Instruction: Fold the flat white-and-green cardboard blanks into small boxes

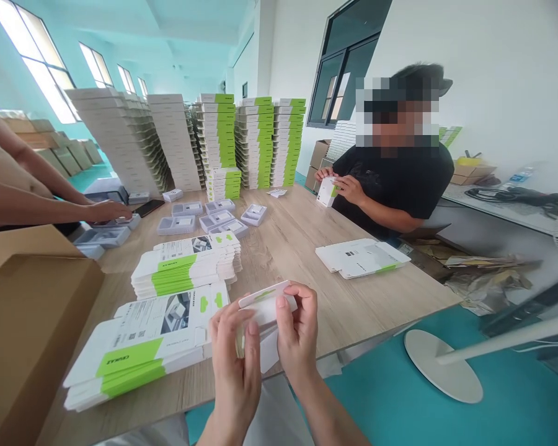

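Note:
Both my hands hold one small white cardboard box (268, 308) at the near edge of the table, its flaps partly folded. On its left side, my left hand (237, 347) is closed with thumb and fingers pressing the card. My right hand (299, 328) grips the other side, the thumb lying on the front flap. The lower part of the box is half hidden by my hands. Just left of them lies a stack of flattened white and green boxes (134, 341). Another stack of flat boxes (186, 266) sits behind it.
Tall stacks of finished boxes (218, 136) line the table's far side, with several plastic trays (216, 220) before them. At right, a person (390, 179) holds a box above flat cartons (363, 257). Another person's arm (41, 192) reaches in beyond an open brown carton (37, 334).

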`<state>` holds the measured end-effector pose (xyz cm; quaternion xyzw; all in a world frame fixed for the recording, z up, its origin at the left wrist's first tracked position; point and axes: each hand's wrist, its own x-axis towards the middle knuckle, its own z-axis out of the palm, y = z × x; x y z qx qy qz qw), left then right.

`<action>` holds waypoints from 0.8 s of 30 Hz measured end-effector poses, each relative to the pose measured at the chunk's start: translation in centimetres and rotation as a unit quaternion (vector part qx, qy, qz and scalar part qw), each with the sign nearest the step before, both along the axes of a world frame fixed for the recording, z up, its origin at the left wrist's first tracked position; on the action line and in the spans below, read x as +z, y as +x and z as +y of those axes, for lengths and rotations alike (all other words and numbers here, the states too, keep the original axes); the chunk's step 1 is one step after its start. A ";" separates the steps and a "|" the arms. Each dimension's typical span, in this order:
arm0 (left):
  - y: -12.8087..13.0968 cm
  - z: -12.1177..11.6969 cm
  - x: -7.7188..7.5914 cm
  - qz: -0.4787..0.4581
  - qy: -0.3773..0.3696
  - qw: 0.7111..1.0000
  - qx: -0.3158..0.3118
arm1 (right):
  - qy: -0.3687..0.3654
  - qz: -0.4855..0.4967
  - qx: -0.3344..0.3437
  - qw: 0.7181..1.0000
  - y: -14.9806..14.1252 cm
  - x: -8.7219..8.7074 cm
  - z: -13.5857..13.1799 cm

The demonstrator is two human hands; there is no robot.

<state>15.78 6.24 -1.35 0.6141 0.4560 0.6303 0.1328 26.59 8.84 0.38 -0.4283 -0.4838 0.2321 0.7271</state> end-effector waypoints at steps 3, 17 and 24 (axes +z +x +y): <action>0.7 0.2 0.3 -0.219 -0.117 0.967 -0.060 | -0.008 0.005 -0.004 1.000 0.1 0.0 0.1; 3.9 0.3 3.0 -0.238 -0.166 0.956 -0.048 | -0.133 0.194 0.000 0.972 -0.5 1.6 -0.5; 4.5 0.6 3.1 -0.255 -0.150 0.954 -0.053 | -0.143 0.186 -0.025 0.972 -0.1 1.8 0.2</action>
